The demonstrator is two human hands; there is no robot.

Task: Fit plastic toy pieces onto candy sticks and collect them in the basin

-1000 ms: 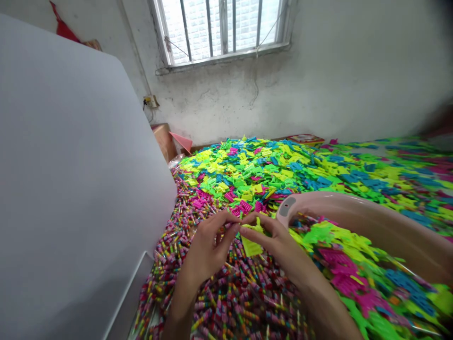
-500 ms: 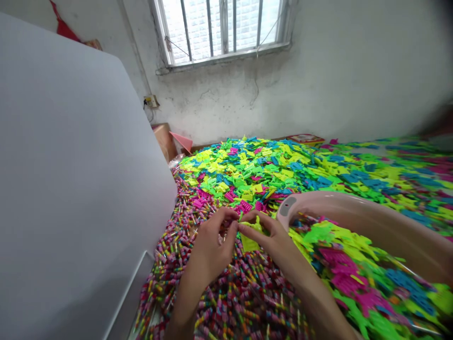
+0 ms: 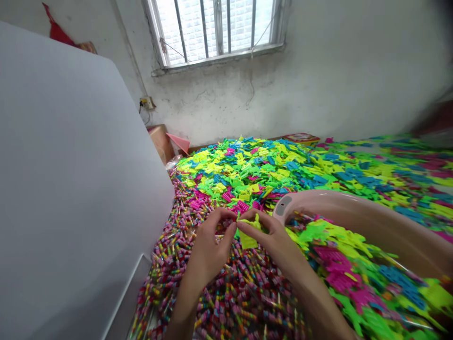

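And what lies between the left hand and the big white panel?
In the head view, a heap of small multicoloured sticks fills the stretch between the left hand and the white panel.

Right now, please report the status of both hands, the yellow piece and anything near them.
Left hand: fingers curled, grip unclear. Right hand: pinching yellow piece, close to left hand. Nearby: pink tub beside right hand, loose sticks underneath.

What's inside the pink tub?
Yellow, green, magenta and blue plastic pieces, plus some darker multicoloured items at the left end. The pink tub's bottom is covered; anything beneath the top layer can't be seen.
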